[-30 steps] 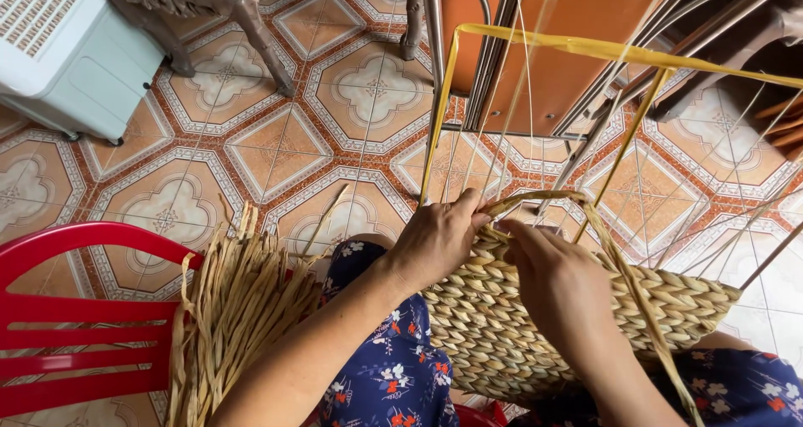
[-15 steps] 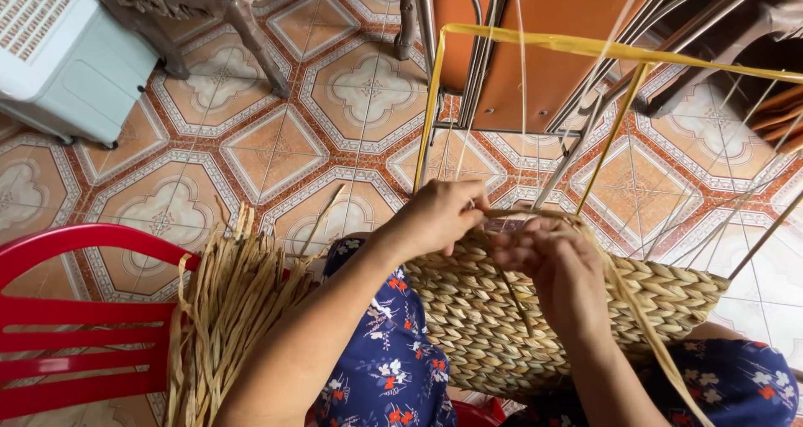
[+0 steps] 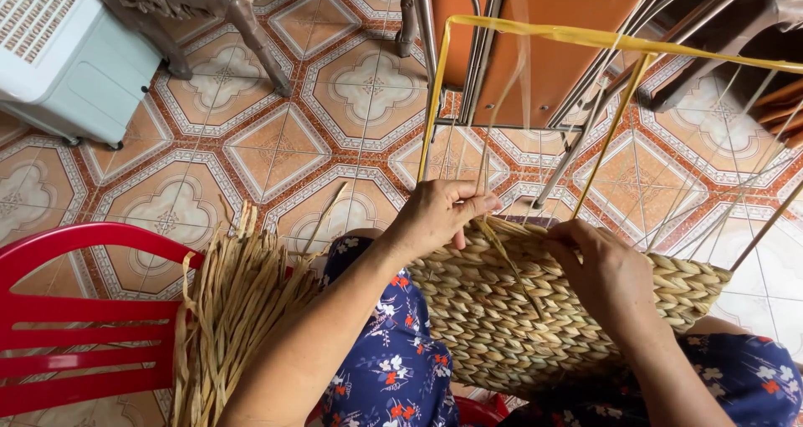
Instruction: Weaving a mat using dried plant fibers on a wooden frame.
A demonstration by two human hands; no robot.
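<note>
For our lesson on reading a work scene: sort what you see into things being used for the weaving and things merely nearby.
In use: left hand; right hand; woven basket; yellow frame; bundle of dried strands.

Merely nearby: red chair; white appliance; orange folded table.

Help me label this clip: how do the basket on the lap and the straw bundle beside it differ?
The basket is tightly braided into rows; the straw bundle is loose, separate strands. The basket lies across the lap under both hands; the bundle leans on the red chair, untouched. Both look like the same tan dried fibre.
</note>
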